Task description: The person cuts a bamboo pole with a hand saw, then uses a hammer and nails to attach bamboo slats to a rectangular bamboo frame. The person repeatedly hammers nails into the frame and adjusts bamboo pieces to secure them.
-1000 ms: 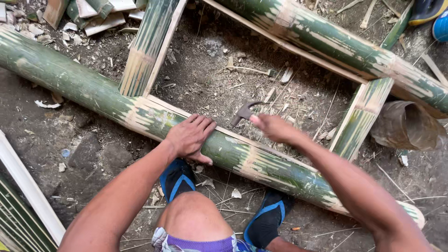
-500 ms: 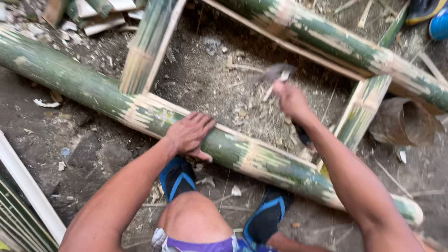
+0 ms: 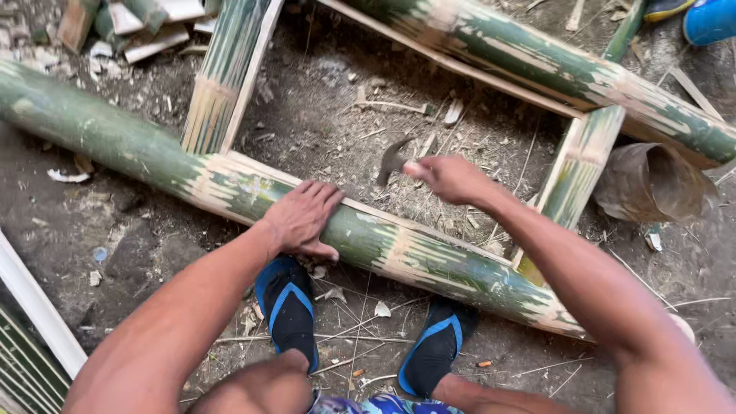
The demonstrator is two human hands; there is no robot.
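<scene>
Left hand (image 3: 303, 218) flat on green bamboo pole (image 3: 429, 257) — right hand (image 3: 452, 178) grips hammer (image 3: 392, 159).

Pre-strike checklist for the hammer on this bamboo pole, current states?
1. Right hand grips hammer: ok, fist closed on the handle.
2. Left hand steadies near bamboo pole: ok, palm flat on it.
3. Left fingers apart from the hammer head: ok, a clear gap shows.
4. Nail or peg at the strike spot: cannot tell, none visible.
5. Feet in blue sandals away from the strike: ok, they sit on the near side of the pole.
</scene>
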